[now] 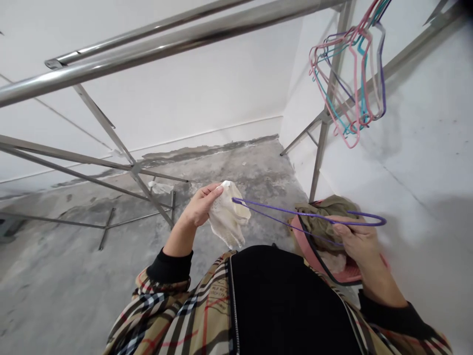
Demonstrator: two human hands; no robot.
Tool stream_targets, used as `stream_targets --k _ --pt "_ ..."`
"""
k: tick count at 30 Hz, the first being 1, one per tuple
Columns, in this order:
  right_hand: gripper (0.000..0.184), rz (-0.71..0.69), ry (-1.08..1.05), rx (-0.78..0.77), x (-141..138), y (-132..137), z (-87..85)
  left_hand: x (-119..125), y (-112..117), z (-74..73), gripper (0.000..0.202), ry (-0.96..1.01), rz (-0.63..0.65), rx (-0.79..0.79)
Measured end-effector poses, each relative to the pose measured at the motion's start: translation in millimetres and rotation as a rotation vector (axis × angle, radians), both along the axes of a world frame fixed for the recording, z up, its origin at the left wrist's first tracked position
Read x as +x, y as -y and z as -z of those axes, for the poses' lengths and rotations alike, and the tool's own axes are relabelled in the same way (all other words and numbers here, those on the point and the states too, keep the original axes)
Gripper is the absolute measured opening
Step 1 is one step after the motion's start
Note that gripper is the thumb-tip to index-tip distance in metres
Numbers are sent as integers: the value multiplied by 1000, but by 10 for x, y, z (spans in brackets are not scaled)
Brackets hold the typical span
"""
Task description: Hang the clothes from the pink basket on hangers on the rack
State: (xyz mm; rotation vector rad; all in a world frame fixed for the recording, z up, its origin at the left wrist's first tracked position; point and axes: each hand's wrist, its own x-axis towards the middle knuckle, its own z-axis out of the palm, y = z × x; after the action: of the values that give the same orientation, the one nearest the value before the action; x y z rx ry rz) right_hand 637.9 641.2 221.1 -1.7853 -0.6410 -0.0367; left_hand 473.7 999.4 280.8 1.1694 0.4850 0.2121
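My left hand [202, 204] pinches the top edge of a small off-white cloth piece [226, 217], which hangs limp; I cannot tell whether it is a sock or a glove. Around the neck of a purple clothes hanger [273, 206], near its hook, my right hand [356, 239] is closed. The hanger lies sideways between both hands, hook end to the right. Its far corner meets the cloth, and whether it goes inside is hard to make out.
A pink basin [305, 239] with olive-green clothing [332, 217] stands on the floor below my right hand. Pink, teal and purple hangers [356, 84] hang at upper right. A metal drying rack [166, 42] spans the front, its crossed legs [135, 170] standing at left.
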Motion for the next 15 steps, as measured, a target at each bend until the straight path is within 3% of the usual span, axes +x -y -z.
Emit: stream_targets --k 3,7,11,15 --pt "13 24 27 -1 46 25 24 -4 -11 7 46 -13 18 30" --pt "10 -25 65 -46 31 -67 -71 -15 -28 9 49 -29 77 124" --pt "8 -115 66 -31 21 -189 -160 -29 -34 -29 48 -51 194 352" --pt "13 -100 29 -10 63 -222 -128 -36 -8 -103 46 -48 367 569"
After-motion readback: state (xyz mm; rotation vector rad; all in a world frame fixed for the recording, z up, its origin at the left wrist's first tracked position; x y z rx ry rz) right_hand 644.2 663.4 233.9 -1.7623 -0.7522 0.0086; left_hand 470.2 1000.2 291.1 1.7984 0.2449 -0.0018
